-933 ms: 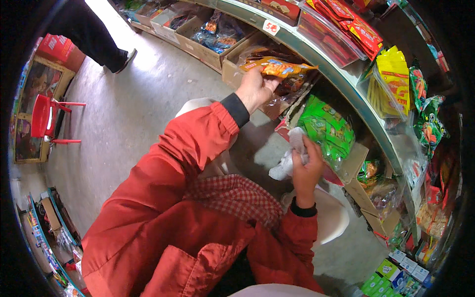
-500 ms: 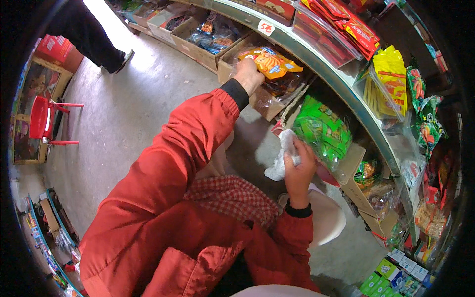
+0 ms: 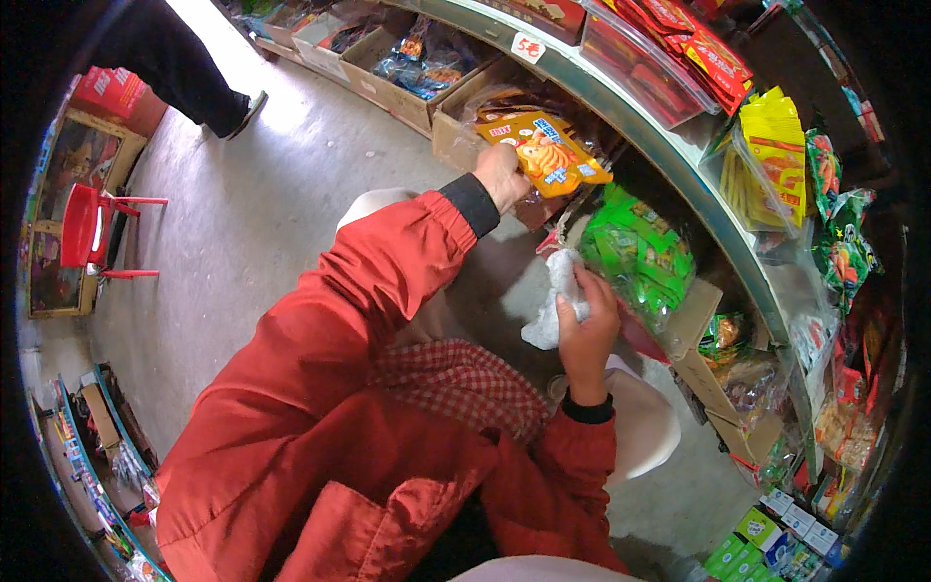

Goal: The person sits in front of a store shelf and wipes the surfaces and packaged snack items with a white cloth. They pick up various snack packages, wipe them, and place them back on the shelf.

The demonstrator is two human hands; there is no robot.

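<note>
My left hand [image 3: 503,177] grips the near left corner of an orange snack packet [image 3: 549,155], which is tilted over the edge of an open cardboard box [image 3: 460,137]. More brown and orange packets [image 3: 514,102] lie inside that box behind it. Closer to me, my right hand [image 3: 588,333] holds a crumpled white cloth [image 3: 555,303] between thumb and fingers. The cloth hangs beside a box of bright green packets [image 3: 640,247] in clear plastic, without my fingers touching those packets.
A curved metal shelf edge [image 3: 669,179] runs above the boxes, with red packets [image 3: 703,58] and yellow packets [image 3: 776,145] on it. A red stool [image 3: 82,228] stands at the left. Another person's dark trouser leg [image 3: 184,68] is at the upper left. Small cartons [image 3: 761,529] sit at lower right.
My left hand has drawn the orange packet slightly toward me and to the right, turning its front up and uncovering packets behind. My right hand with the cloth has barely moved.
</note>
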